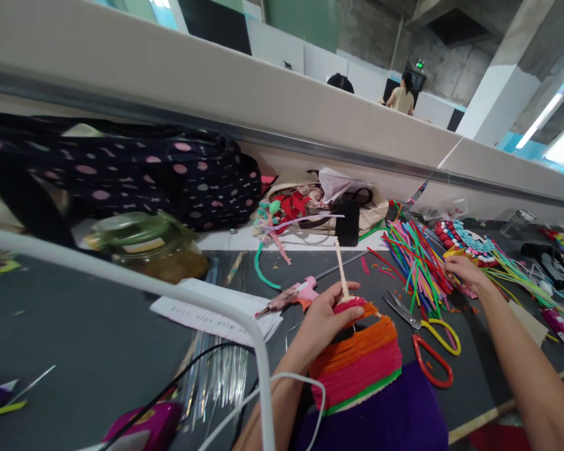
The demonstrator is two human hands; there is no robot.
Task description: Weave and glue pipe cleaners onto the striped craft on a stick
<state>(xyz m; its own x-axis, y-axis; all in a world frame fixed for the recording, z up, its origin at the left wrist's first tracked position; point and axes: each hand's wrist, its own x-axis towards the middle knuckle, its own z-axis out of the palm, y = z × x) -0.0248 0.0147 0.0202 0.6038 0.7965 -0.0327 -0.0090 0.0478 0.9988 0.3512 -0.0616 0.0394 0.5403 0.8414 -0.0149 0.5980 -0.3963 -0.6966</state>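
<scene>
Left hand point(326, 316) grip clamped on striped craft piece point(357, 363), right hand point(465, 270) fingers together on sticks point(418, 263)

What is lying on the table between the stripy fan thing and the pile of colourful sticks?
In the head view, scissors with red and yellow handles lie between the striped fan piece held by the left hand and the colourful sticks that the right hand reaches.

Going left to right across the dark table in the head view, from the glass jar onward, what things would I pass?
Glass jar → white paper sheets → pink glue gun → left hand gripping the striped craft piece → scissors → right hand on the coloured sticks → black tool.
</scene>
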